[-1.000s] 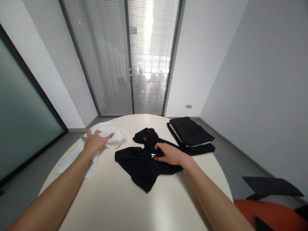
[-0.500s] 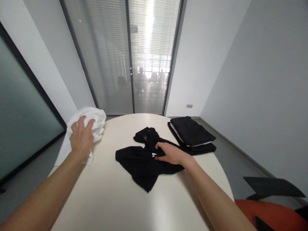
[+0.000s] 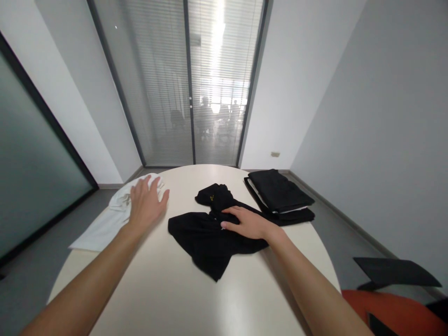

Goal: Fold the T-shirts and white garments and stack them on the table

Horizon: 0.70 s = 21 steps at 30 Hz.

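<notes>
At the table's left edge lies a rumpled white cloth garment (image 3: 105, 226), part of it reaching to the rim. My left hand (image 3: 145, 203) is over its right end with fingers spread; whether the fingertips touch the cloth I cannot tell. A crumpled black T-shirt (image 3: 206, 238) with a small yellow print lies mid-table. Resting on its right part is my right hand (image 3: 248, 224), thumb and fingers apart, no cloth pinched between them. The hand covers most of a white mark on the shirt.
A stack of folded dark clothes (image 3: 280, 191), with a white layer showing, sits at the right rear of the round white table (image 3: 168, 298). A red chair (image 3: 388, 308) with a black armrest stands at lower right. Glass panels with blinds rise behind.
The white garment has dropped from a raised bunch to lie flatter on the table. My left hand has moved right and slightly down, its fingers spreading. My right hand has barely moved.
</notes>
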Tool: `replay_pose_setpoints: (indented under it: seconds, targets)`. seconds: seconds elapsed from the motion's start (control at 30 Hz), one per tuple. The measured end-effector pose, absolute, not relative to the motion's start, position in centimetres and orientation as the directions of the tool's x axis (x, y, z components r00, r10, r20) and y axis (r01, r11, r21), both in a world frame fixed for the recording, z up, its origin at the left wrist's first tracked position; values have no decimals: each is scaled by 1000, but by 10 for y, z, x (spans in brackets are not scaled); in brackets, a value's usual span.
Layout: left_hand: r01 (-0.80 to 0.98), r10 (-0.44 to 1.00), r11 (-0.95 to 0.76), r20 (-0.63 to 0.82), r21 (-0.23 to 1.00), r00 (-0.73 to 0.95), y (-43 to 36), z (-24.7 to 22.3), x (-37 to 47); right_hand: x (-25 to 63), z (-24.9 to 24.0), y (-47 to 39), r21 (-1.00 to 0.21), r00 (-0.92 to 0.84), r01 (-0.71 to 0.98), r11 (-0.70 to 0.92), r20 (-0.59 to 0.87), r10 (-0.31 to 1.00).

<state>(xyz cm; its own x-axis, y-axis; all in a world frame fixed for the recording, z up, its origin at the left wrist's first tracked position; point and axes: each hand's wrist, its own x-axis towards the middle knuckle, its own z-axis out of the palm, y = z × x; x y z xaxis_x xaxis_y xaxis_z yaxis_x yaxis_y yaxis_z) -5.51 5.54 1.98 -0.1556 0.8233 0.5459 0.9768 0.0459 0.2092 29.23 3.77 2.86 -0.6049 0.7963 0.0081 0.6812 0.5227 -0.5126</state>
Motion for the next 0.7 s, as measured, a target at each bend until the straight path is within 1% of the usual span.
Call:
replay_pose_setpoints:
  seconds: [0.03,0.1,0.13,0.17,0.2,0.27,0.3,0.33,0.37,0.43,0.5,0.53,0.57,0.6,0.67,0.7]
  targets:
    - [969,864,-53,498,240,-76,53,18,-43,292,28,39,-529,-593,684,503,-1,805]
    - [900,936,-248,327,357,129,46,12,-21,292,26,41,-557,-560,695,455,-21,828]
    - [855,941,-321,242,407,237,42,8,-11,291,24,42,-563,-540,706,431,-34,841]
    - [814,915,-403,202,419,350,36,6,-3,290,20,44,-559,-522,720,411,-46,852]
    - [773,868,-494,181,398,462,30,4,4,289,16,46,-547,-505,736,399,-53,861]
    - [735,807,-585,157,343,570,15,6,14,287,8,49,-518,-486,759,394,-49,872]
    - [722,791,-601,123,342,600,7,9,18,287,4,51,-512,-480,762,397,-35,876]
    - [707,777,-602,66,370,627,-1,13,21,287,0,53,-518,-478,755,402,-16,878]
    - [685,757,-587,-9,431,654,-8,16,23,287,-3,54,-534,-481,739,410,7,877]
    - [619,676,-509,-168,598,718,-19,20,26,288,-5,57,-566,-492,701,434,57,869]
    - [567,595,-386,-273,727,756,-24,20,27,289,-5,58,-541,-481,703,461,115,869]
    - [555,597,-337,-284,760,750,-23,18,27,290,-4,59,-501,-450,735,456,141,882]
    - [552,643,-305,-260,776,720,-20,16,27,289,-4,59,-453,-395,785,423,161,904]
    - [553,723,-291,-199,781,661,-16,13,27,289,-4,58,-407,-325,836,367,171,930]
    - [555,883,-307,15,773,469,-5,7,29,287,-4,58,-347,-203,904,250,167,965]
    - [561,920,-331,128,759,370,1,5,32,286,-5,59,-341,-169,915,215,160,973]
